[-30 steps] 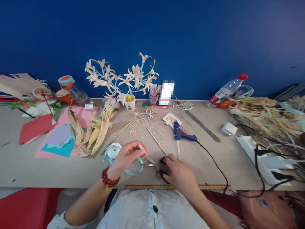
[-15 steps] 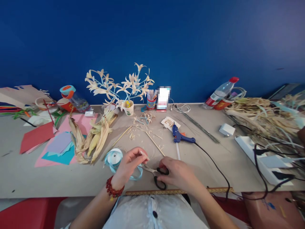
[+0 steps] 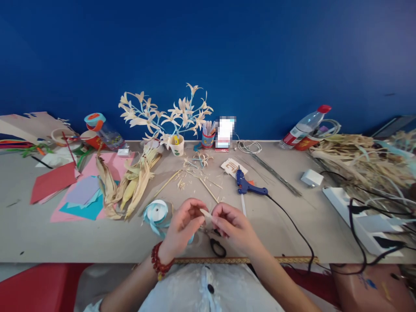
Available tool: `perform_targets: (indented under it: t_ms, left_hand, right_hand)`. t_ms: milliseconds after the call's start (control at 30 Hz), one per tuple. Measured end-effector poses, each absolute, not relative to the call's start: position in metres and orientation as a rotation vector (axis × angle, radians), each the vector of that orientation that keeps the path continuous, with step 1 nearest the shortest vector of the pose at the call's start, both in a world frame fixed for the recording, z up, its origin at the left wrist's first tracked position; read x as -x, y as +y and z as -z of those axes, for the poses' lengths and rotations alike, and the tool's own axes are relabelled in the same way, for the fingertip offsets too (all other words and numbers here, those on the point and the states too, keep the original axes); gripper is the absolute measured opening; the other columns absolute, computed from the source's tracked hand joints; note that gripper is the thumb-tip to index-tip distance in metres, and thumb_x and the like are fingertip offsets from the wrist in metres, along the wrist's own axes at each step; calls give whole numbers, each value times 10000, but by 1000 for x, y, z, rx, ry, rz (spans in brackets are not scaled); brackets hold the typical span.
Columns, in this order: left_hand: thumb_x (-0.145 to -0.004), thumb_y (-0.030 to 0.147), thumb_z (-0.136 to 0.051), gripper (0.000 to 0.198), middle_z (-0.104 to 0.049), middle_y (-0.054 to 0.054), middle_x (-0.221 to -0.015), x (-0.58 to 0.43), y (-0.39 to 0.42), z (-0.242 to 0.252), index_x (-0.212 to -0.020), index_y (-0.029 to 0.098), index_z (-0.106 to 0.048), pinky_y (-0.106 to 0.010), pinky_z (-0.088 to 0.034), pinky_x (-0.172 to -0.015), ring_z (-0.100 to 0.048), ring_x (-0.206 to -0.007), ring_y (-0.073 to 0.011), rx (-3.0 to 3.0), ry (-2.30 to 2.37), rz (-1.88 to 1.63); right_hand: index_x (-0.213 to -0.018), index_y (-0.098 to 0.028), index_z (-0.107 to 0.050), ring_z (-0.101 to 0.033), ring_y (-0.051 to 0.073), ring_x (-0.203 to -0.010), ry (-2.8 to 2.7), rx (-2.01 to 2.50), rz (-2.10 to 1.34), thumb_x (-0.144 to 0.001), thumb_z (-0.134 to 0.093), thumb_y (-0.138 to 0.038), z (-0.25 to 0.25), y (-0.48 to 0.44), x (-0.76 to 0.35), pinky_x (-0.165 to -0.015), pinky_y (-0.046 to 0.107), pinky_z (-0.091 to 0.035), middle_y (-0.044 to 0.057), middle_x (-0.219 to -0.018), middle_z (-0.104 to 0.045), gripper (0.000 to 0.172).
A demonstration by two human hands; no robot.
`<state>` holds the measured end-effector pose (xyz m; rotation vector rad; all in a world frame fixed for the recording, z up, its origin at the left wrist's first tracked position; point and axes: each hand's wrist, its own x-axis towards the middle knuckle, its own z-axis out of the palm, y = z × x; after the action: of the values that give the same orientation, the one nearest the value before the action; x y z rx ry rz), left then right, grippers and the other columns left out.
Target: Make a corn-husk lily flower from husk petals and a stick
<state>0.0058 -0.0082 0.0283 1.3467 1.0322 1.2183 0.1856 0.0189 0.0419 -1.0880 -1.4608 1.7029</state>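
A small pale strip of corn husk (image 3: 206, 213) is held between both hands over the front of the table. My left hand (image 3: 186, 223) pinches its left end, fingers curled. At its right end, the thumb and fingertips of my right hand (image 3: 232, 225) close on it. Below the hands lie scissors (image 3: 218, 248) with black handles, partly hidden by my right hand. A roll of light blue ribbon (image 3: 157, 212) rests just left of my left hand, its loose tail running under that hand.
Beyond my hands are thin sticks (image 3: 208, 190) and husk scraps. A blue glue gun (image 3: 250, 185) lies to the right, its cord trailing towards a power strip (image 3: 351, 221). Corn husks (image 3: 133, 186) lie left. A paper cup (image 3: 176, 146) of husk flowers stands at the back.
My right hand has let go of the scissors, leaving them on the table, and has moved up and left to take the strip's other end. My left hand still holds the strip.
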Motion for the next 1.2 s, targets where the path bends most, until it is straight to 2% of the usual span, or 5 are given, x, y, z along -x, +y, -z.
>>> perform_targets:
  t_ms: [100, 233, 433, 733, 1200]
  left_hand:
    - [-840, 66, -581, 385, -628, -87, -1102, 1, -7, -31, -1191, 226, -576, -353, -490, -850, -603, -933, -189, -1864, 1091, -1296]
    - [-832, 30, -576, 292, -666, -48, -894, 4, -3, -36, -1044, 224, -635, -325, -496, -781, -612, -858, -184, -2072, 1091, -1343]
    - [-853, 89, -573, 147, -676, -36, -829, -4, -3, -42, -903, 211, -636, -287, -482, -729, -631, -782, -172, -1803, 1219, -1298]
    - [-835, 100, -552, 110, -639, -20, -759, -13, -4, -44, -810, 193, -606, -275, -464, -695, -604, -730, -165, -1685, 1279, -1298]
    - [-859, 124, -530, 113, -633, -37, -772, -20, 1, -53, -813, 196, -603, -300, -466, -718, -593, -754, -178, -1772, 1210, -1317]
  right_hand:
    - [-709, -191, -501, -360, 51, -415, -1187, 1026, -1927, -785, -680, -422, -40, 19, -183, -412, 178, -257, -49, -573, -526, 302]
    - [-692, -191, -494, -334, 47, -396, -1096, 976, -2013, -786, -681, -446, -40, 17, -182, -386, 174, -234, -45, -566, -528, 329]
    - [-990, -213, -613, -515, 115, -635, -1583, 897, -1336, -838, -667, -283, -45, 15, -182, -569, 241, -447, 34, -902, -613, 176]
    - [-900, -225, -613, -592, 162, -685, -1779, 806, -761, -854, -572, -86, -41, 14, -173, -606, 289, -476, 32, -792, -615, 152]
    - [-803, -207, -614, -574, 148, -650, -1500, 889, -1043, -884, -591, -197, -43, 13, -170, -559, 261, -460, 25, -740, -613, 85]
